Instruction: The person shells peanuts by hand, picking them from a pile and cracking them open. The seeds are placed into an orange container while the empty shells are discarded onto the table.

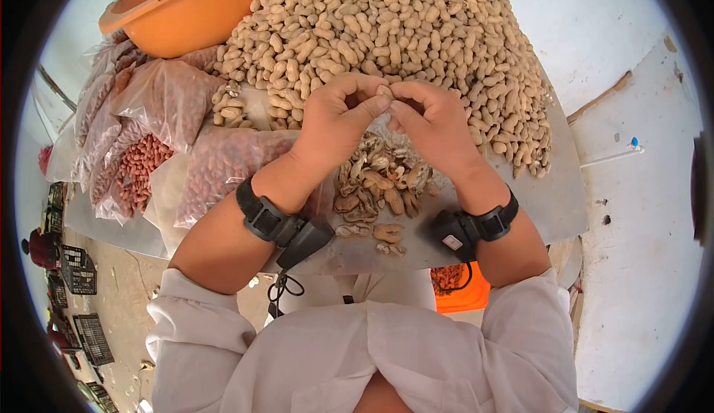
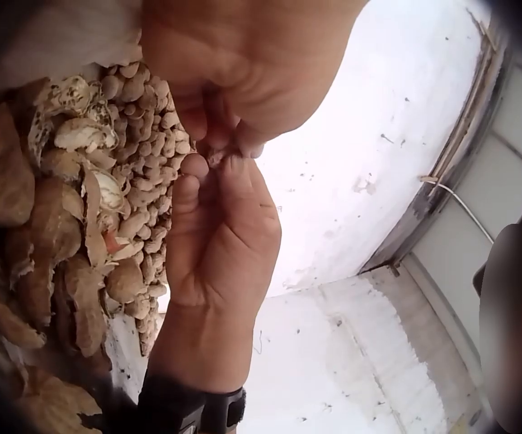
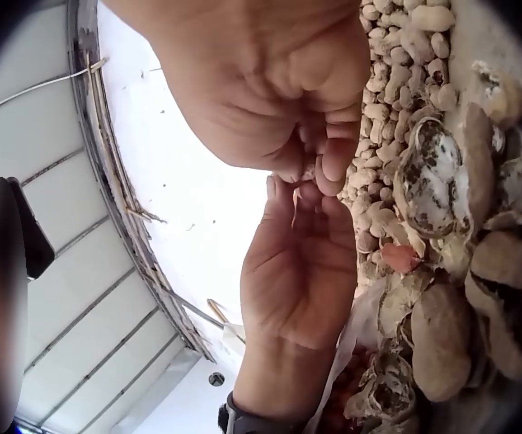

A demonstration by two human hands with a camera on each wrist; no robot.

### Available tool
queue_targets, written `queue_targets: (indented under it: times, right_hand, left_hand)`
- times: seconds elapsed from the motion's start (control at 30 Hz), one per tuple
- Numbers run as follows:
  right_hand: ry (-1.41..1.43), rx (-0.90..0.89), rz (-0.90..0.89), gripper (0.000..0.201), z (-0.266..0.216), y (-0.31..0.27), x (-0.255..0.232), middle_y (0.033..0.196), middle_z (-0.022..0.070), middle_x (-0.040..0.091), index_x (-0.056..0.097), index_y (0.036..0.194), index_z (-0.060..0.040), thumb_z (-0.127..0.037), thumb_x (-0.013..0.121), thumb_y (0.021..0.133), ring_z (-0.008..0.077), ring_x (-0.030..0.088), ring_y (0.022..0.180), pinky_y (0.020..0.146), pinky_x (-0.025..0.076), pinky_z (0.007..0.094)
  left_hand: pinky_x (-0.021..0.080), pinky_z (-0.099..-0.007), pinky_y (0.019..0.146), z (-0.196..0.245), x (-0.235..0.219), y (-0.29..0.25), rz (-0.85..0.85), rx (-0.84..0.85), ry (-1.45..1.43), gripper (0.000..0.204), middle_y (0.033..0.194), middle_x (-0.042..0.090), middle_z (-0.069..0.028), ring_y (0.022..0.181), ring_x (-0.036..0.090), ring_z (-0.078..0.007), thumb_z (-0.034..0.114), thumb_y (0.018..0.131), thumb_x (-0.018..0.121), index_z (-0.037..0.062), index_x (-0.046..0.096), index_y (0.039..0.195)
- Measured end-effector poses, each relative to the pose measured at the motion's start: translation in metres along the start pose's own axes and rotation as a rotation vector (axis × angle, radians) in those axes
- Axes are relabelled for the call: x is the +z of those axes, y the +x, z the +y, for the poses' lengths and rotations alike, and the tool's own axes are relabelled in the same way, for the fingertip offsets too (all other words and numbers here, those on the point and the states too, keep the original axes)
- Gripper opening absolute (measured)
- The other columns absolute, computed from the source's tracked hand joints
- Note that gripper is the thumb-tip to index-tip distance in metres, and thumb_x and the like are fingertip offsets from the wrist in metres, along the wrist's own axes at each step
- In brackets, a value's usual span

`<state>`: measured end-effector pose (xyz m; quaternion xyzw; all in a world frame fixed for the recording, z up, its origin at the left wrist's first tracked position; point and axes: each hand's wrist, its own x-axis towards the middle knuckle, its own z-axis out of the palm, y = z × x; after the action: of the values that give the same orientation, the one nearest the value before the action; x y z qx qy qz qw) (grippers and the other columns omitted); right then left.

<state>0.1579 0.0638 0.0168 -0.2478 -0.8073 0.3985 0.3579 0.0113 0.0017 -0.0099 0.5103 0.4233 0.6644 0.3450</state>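
Note:
My left hand (image 1: 335, 123) and right hand (image 1: 437, 126) meet fingertip to fingertip above the table, pinching a peanut (image 1: 384, 91) between them. Fingers cover most of that peanut in both wrist views. Below the hands lies a small heap of split peanut shells (image 1: 379, 182), with a few shell pieces nearer the table's front edge. In the right wrist view a red peanut kernel (image 3: 401, 258) shows among the shells. Behind the hands rises a large pile of unshelled peanuts (image 1: 387, 26).
Clear plastic bags of red kernels (image 1: 160, 100) stand on the left of the metal table (image 1: 550, 212). An orange basin (image 1: 186, 4) is at the back left. Below the table's front edge is an orange container (image 1: 465, 298) with reddish contents. Black crates (image 1: 93, 338) sit on the floor at left.

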Motion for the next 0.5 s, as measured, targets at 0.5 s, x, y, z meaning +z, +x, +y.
queue_targets:
  times: [0.5]
  right_hand:
    - [0.229,0.225,0.005,0.018,0.0008,-0.0009,0.005,0.063,0.0062,0.061,0.065,0.086,0.0028,-0.014,0.059,0.081,0.009,0.055,0.05,0.046,0.042,0.0225]
  left_hand:
    - [0.044,-0.0207,0.064,-0.0006,0.0,0.0008,0.006,-0.072,-0.097,0.012,0.078,0.06,-0.0027,0.071,0.054,-0.0074,0.007,0.084,0.059,-0.0022,0.061,0.091]
